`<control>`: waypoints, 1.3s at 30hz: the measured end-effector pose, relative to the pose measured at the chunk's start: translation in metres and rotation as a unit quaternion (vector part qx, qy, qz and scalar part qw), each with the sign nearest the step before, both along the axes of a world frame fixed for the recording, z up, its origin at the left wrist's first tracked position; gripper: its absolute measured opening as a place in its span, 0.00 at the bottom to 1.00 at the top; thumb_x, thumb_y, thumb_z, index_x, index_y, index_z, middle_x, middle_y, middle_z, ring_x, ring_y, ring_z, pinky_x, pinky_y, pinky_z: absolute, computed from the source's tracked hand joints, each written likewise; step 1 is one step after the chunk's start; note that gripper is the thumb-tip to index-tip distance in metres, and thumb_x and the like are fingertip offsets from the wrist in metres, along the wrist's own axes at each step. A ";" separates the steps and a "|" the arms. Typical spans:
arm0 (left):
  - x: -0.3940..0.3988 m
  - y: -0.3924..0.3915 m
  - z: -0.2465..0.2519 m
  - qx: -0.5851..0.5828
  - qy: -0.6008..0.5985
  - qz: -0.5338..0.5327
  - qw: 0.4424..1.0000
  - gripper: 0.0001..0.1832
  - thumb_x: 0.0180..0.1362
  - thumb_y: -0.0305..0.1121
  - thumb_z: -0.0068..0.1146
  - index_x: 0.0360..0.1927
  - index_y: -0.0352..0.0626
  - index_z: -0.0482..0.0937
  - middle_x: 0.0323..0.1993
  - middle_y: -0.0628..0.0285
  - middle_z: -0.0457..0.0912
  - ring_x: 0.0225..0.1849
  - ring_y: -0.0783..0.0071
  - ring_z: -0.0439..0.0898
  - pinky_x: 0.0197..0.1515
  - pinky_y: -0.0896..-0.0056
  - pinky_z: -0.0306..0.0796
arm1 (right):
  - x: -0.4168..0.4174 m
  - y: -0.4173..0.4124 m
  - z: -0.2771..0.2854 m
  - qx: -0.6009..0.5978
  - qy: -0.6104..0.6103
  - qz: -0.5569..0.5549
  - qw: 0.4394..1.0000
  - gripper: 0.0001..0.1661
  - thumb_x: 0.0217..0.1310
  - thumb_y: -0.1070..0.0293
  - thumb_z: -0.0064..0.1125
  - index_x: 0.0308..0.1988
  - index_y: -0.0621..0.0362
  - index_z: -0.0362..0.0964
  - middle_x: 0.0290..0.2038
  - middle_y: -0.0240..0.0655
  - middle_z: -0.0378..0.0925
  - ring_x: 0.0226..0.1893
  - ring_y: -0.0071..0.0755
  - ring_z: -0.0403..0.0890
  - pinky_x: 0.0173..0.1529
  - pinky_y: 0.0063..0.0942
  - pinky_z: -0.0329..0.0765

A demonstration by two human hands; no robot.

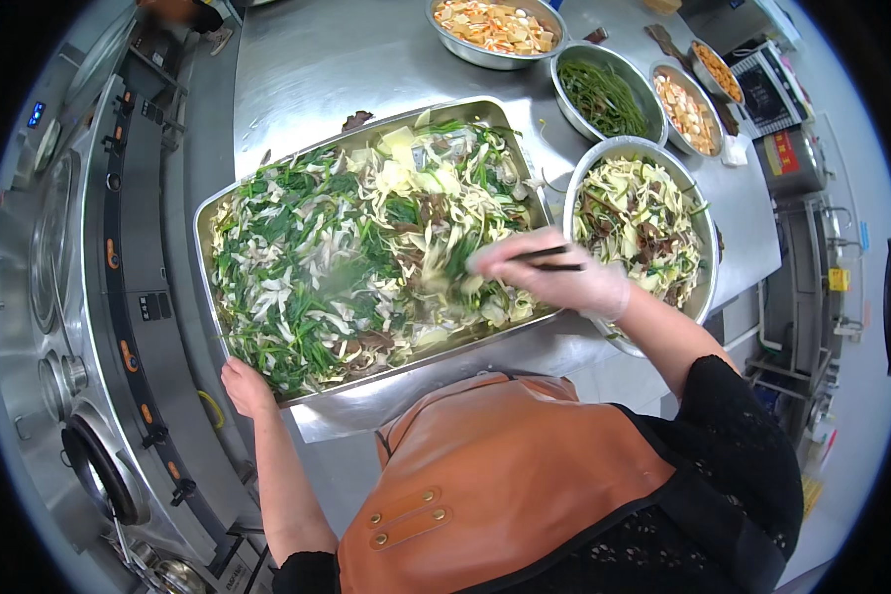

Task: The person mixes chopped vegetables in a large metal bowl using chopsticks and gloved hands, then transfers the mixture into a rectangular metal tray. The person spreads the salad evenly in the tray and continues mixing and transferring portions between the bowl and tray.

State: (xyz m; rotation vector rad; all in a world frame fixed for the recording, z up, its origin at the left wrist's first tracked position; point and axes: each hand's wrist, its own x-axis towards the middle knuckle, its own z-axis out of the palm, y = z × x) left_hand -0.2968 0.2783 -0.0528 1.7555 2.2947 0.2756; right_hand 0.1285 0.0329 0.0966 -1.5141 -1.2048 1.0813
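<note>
A large rectangular steel tray full of mixed cooked vegetables sits in front of me, near the table's edge. Chopped leafy greens and pale shreds fill its left side, while cut cabbage and brown wood-ear-like pieces lie more to the right. At the near left corner, my left hand grips the tray's rim. My right hand, in a clear plastic glove, is over the tray's right side and holds dark chopsticks. Their tips are hidden, and the food under the fingers is blurred.
Right of the tray stands a steel bowl of similar vegetables. Beyond are bowls of green stalks, tofu-like cubes and orange pieces. A stove lines the left side. Another person's foot shows at upper left.
</note>
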 end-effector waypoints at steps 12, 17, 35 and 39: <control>0.008 -0.003 0.009 -0.009 -0.009 -0.002 1.000 0.28 0.69 0.52 0.31 0.49 0.39 0.77 0.51 0.51 0.78 0.52 0.45 0.75 0.50 0.45 0.68 | 0.105 0.097 -0.004 0.060 -0.154 -0.166 0.972 0.14 0.67 0.59 0.56 0.41 0.57 0.81 0.30 0.31 0.84 0.31 0.19 0.81 0.41 0.22 0.78; 0.013 -0.006 0.011 0.014 0.002 -0.014 1.000 0.27 0.69 0.51 0.32 0.47 0.40 0.76 0.50 0.52 0.78 0.51 0.46 0.75 0.50 0.45 0.68 | 0.129 0.184 -0.086 0.008 0.061 -0.286 0.956 0.10 0.64 0.65 0.59 0.37 0.60 0.78 0.28 0.31 0.82 0.29 0.23 0.83 0.33 0.23 0.79; 0.022 -0.013 0.027 0.034 -0.008 -0.004 0.999 0.26 0.69 0.51 0.33 0.49 0.41 0.77 0.50 0.53 0.79 0.52 0.47 0.76 0.51 0.46 0.68 | 0.058 0.066 -0.018 -0.003 -0.148 0.005 0.989 0.12 0.66 0.64 0.60 0.44 0.58 0.81 0.35 0.31 0.85 0.34 0.21 0.81 0.40 0.22 0.79; 0.004 -0.002 0.004 0.006 -0.011 0.013 1.000 0.28 0.69 0.53 0.33 0.50 0.41 0.77 0.52 0.52 0.79 0.52 0.46 0.76 0.51 0.46 0.68 | 0.084 0.069 -0.006 0.000 -0.145 -0.143 0.979 0.15 0.69 0.58 0.56 0.46 0.55 0.80 0.36 0.31 0.84 0.34 0.20 0.81 0.46 0.22 0.79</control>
